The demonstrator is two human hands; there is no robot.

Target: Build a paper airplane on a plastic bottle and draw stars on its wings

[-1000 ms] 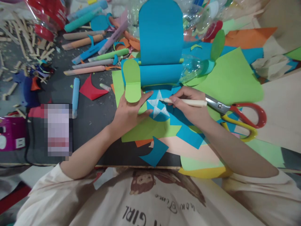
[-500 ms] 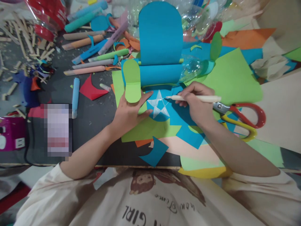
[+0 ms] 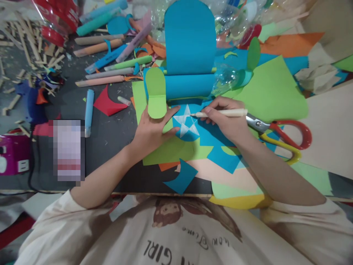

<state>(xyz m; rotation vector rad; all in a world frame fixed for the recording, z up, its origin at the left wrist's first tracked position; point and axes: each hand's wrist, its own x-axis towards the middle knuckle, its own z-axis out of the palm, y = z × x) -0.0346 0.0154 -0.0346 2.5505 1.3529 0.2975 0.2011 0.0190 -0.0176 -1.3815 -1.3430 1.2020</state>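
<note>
My left hand [image 3: 153,133] lies flat with fingers spread on the green paper, pressing down beside a blue paper piece [image 3: 209,138] that bears a white chalk star [image 3: 186,121]. My right hand [image 3: 227,123] is closed round a cream-coloured stick of chalk [image 3: 220,113], its tip touching the star's right point. A small light-green folded flap [image 3: 156,92] stands just above my left fingers. Behind it rises a tall blue paper shape [image 3: 189,40] with a rolled blue base.
Red-and-yellow-handled scissors [image 3: 278,136] lie right of my right hand. A large green sheet [image 3: 273,92] is at the right. Several coloured chalk sticks [image 3: 110,70] and wooden scraps [image 3: 24,55] lie at the upper left. A blue offcut [image 3: 182,178] sits near the table edge.
My right hand drew the chalk away to the right, then brought its tip back to the star's right point. My left hand stayed pressed on the paper.
</note>
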